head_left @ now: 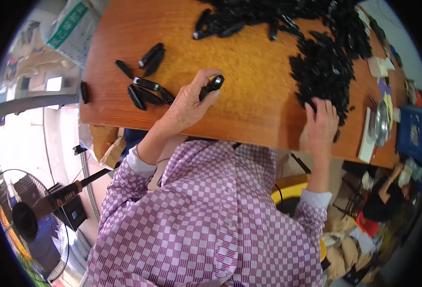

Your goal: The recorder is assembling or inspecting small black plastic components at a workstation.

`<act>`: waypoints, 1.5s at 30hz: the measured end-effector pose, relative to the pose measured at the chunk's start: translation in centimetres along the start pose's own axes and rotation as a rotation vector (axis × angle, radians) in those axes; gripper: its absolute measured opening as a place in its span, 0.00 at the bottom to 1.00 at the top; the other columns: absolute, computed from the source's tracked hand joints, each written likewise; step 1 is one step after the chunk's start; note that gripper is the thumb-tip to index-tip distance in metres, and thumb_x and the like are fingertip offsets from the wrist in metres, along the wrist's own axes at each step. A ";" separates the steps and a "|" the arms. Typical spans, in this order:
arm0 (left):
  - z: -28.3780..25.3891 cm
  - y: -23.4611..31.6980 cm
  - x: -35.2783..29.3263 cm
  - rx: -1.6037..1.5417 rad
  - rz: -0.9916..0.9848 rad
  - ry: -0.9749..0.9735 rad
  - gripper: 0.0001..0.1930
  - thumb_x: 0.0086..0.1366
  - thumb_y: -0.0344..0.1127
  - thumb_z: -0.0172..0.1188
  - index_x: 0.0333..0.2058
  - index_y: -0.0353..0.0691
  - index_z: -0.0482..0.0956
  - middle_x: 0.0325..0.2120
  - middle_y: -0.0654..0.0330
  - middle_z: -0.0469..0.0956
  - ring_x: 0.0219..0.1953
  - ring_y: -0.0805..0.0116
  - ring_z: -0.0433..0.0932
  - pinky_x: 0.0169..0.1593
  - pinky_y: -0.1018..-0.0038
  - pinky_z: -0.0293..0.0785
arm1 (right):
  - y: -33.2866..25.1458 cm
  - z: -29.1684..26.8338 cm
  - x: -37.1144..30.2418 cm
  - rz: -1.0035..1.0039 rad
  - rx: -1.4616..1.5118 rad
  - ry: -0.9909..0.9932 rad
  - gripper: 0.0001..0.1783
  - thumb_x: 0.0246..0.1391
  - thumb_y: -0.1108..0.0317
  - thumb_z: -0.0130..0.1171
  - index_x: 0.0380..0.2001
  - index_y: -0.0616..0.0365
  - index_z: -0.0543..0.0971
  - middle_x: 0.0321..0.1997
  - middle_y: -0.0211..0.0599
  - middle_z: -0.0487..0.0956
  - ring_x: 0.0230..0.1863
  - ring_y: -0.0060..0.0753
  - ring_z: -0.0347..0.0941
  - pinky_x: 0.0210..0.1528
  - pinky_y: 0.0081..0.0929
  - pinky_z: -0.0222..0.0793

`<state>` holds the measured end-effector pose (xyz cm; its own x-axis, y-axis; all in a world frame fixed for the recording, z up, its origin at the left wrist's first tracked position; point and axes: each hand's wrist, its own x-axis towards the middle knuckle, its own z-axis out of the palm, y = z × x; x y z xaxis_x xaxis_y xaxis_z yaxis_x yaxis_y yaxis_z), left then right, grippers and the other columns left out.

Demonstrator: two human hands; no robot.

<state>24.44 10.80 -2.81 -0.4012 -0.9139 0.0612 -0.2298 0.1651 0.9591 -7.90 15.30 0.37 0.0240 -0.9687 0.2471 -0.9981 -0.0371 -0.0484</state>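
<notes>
My left hand is closed around a glossy black oblong plastic piece, held above the wooden table. My right hand reaches to the near edge of a heap of small black plastic parts. Its fingers are bent down among the parts, and what they grip is too small to make out. Beside my left hand lie several black oblong pieces, some next to each other. One more black piece rests at the table's left edge.
A larger pile of black oblong pieces covers the far side. At right are a metal dish, a white strip and a blue box. A fan stands at lower left. Another person sits at far right.
</notes>
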 end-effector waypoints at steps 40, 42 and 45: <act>-13.6 -4.3 12.2 1.132 0.349 0.189 0.18 0.63 0.43 0.55 0.51 0.50 0.70 0.40 0.54 0.76 0.36 0.51 0.78 0.42 0.58 0.73 | -4.0 2.3 0.6 0.703 1.883 -0.261 0.05 0.54 0.79 0.55 0.35 0.59 0.73 0.37 0.38 0.75 0.30 0.25 0.68 0.32 0.20 0.64; -9.9 -4.3 13.7 1.034 0.201 0.081 0.17 0.63 0.41 0.55 0.51 0.48 0.71 0.43 0.55 0.76 0.39 0.52 0.77 0.42 0.58 0.74 | -4.9 2.1 0.8 0.725 1.938 -0.272 0.05 0.55 0.79 0.55 0.34 0.58 0.74 0.35 0.37 0.76 0.30 0.24 0.70 0.31 0.20 0.65; -9.7 -3.7 17.8 0.674 -0.531 -0.380 0.37 0.66 0.38 0.54 0.68 0.56 0.43 0.70 0.55 0.33 0.54 0.58 0.65 0.42 0.66 0.69 | -5.8 1.7 0.4 0.750 1.953 -0.242 0.04 0.56 0.78 0.55 0.34 0.57 0.74 0.33 0.35 0.76 0.30 0.24 0.72 0.31 0.19 0.67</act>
<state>26.73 -9.63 -2.64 -0.3321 -0.7682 -0.5473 -0.8833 0.0498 0.4661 -2.01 14.76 -0.87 -0.0930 -0.9160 -0.3903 0.5191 0.2899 -0.8040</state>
